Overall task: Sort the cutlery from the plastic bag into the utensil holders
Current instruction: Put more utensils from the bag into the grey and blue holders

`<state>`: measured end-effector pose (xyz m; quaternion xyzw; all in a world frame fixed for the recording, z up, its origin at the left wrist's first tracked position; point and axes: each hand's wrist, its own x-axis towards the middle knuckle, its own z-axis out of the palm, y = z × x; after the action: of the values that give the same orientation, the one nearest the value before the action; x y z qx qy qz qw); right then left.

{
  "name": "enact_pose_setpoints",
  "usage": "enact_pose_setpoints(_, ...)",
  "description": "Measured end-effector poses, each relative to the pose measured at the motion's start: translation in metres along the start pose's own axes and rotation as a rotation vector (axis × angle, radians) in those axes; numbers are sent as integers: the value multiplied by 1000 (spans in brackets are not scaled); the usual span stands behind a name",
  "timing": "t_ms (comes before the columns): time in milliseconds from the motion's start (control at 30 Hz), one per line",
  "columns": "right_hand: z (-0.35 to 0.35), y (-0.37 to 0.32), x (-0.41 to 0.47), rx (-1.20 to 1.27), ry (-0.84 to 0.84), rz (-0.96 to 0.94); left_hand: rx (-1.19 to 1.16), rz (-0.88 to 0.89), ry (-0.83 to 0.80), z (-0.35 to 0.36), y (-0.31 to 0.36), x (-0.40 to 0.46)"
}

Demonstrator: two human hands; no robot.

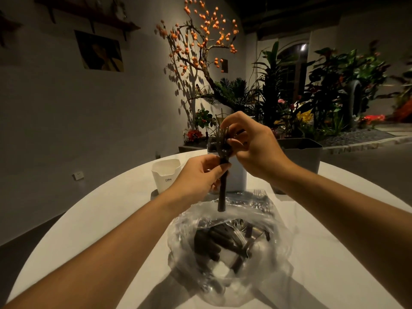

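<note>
Holding a small bunch of dark-handled forks (223, 166) upright above the plastic bag (225, 248), the person looks to be early in the sort. The left hand (196, 177) has its fingers and thumb curled round the handles at about mid-length, and the right hand (247, 143), just above and beside it, pinches at the fork heads with curled fingertips, apparently picking one piece out of the bunch (how many pieces it holds cannot be told in this light).

Directly below both hands the bag lies open on the white surface (100, 219), and a good deal of cutlery is inside it: several dark handles and what look like shiny metal heads, heaped together. More fork tines show through the plastic at the bag's far edge, under the right wrist. So most of the work seems to be left.

Beyond the left hand stands a white utensil holder (165, 175), whose inside, as far as the view shows, has nothing poking above its rim. A grey holder (236, 175) stands right behind the bunch, mostly hidden by both hands, and a darker grey holder (301, 155) stands beyond the right forearm; their contents cannot be seen. My judgement is that no piece is plainly sorted yet, and the bunch in hand has still to go into a holder.
</note>
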<state>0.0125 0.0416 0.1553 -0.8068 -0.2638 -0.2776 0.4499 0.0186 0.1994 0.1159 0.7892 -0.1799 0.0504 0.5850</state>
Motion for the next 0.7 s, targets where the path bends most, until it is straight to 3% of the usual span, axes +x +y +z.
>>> enact_pose_setpoints(233, -6, 15, 46, -61, 77, -87, 35, 111, 77, -9, 11, 54)
enact_pose_setpoints(533, -4, 41, 115, -375, 298, -453, -120, 176, 223, -17, 32, 139)
enact_pose_setpoints(700, 8, 76, 129, -468, 266, -412, 96, 178, 217, -14, 5, 168)
